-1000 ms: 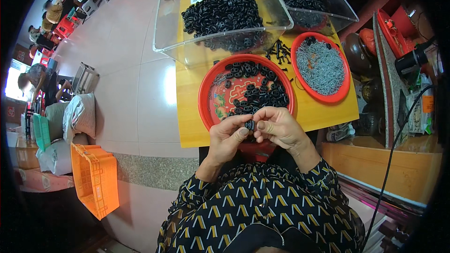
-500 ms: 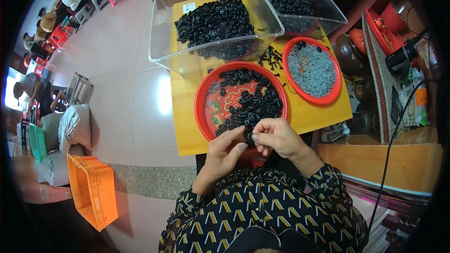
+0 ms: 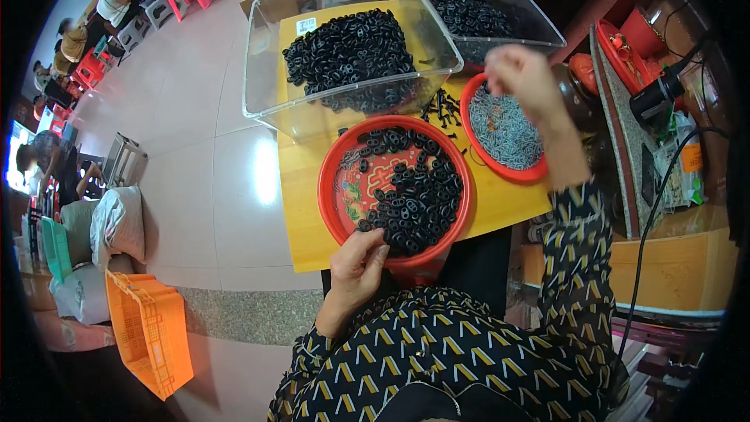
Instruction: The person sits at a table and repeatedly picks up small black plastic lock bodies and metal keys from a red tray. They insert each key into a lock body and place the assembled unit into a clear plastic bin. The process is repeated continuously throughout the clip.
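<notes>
My left hand [image 3: 357, 267] is at the near rim of a round red tray [image 3: 326, 191], thumb and forefinger pressed together; whatever is between them cannot be made out. Inside that tray lie many small black oval pieces [image 3: 422, 203] with holes, heaped toward its right side. My right hand [image 3: 525, 82] is raised over the far part of a second red tray [image 3: 469, 123], smeared by motion, its fingers partly hidden. Silver screw-like pieces [image 3: 508, 131] fill this second tray.
Two clear plastic bins [image 3: 247, 82] of black pieces stand at the far side of the yellow board [image 3: 500, 209]. Loose black bolts [image 3: 445, 108] lie between bin and trays. A black cable [image 3: 645, 258] hangs on the right; an orange crate [image 3: 160, 336] stands at left. People sit far left.
My right hand has left my left hand and moved up and right, over the tray of silver pieces. My left hand stays by the near tray's rim, its fingertips closer together.
</notes>
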Motion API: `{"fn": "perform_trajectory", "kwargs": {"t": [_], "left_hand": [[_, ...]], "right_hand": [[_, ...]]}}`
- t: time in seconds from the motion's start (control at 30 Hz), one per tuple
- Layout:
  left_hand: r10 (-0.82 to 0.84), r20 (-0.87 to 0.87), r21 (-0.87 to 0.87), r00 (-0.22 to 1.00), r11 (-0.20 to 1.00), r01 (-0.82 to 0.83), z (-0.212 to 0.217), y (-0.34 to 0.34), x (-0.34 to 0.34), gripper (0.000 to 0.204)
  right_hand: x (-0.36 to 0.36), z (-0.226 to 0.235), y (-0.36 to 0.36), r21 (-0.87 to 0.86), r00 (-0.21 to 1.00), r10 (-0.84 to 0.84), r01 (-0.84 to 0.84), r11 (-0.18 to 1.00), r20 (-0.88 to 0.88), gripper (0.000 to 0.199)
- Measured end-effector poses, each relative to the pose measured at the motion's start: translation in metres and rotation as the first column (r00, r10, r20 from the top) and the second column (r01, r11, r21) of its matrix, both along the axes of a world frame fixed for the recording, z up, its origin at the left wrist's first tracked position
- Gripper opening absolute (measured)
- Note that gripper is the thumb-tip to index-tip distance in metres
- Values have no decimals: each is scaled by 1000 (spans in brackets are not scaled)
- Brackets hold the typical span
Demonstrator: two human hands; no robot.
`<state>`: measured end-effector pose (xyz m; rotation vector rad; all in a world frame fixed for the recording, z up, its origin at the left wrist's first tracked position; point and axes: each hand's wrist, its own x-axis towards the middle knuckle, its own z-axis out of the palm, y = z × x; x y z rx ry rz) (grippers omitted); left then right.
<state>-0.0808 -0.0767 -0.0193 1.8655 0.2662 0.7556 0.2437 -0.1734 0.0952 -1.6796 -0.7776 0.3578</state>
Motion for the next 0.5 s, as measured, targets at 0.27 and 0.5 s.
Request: {"fn": "perform_trajectory", "kwargs": {"t": [0.27,0.5], "left_hand": [[-77,0,156,997,985,76,6,3,3,28],[-62,-39,293,997,953,71,7,-4,10,28]], "right_hand": [[-110,-72,-42,-453,721,338,-38,891,604,21],[-145,-77,-37,-476,676,413,-103,873,610,21]]}}
